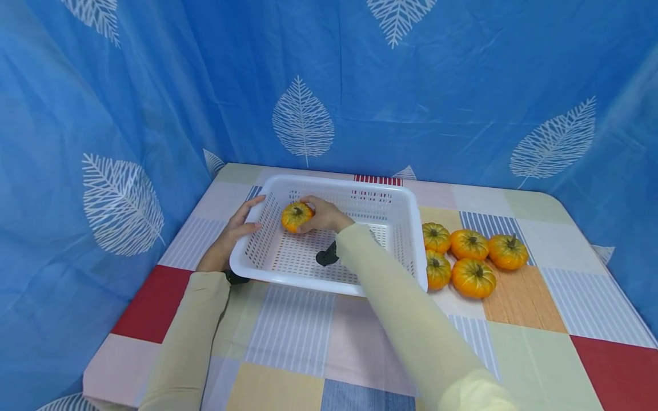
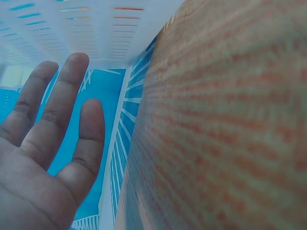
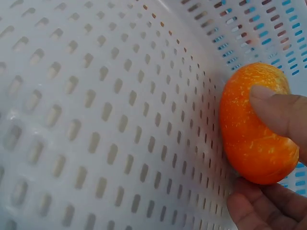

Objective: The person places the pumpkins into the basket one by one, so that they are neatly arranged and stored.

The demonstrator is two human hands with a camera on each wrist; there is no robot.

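A small orange pumpkin [image 1: 296,216] is inside the white plastic basket [image 1: 308,286], near its left end. My right hand [image 1: 325,215] holds that pumpkin from its right side. In the right wrist view the thumb [image 3: 276,110] lies on one side of the pumpkin [image 3: 254,129] and the other fingers are at its lower side, close to the perforated basket surface. At the basket's left rim is my left hand [image 1: 231,234], its fingers extended along the outside. The left wrist view shows the left hand [image 2: 53,139] with fairly straight fingers against the basket wall [image 2: 96,28].
Several more orange pumpkins [image 1: 473,278] sit in a group just right of the basket. A patchwork-patterned cloth [image 1: 288,331] covers the table. Blue curtains with white leaf prints [image 1: 303,117] hang behind and at the sides.
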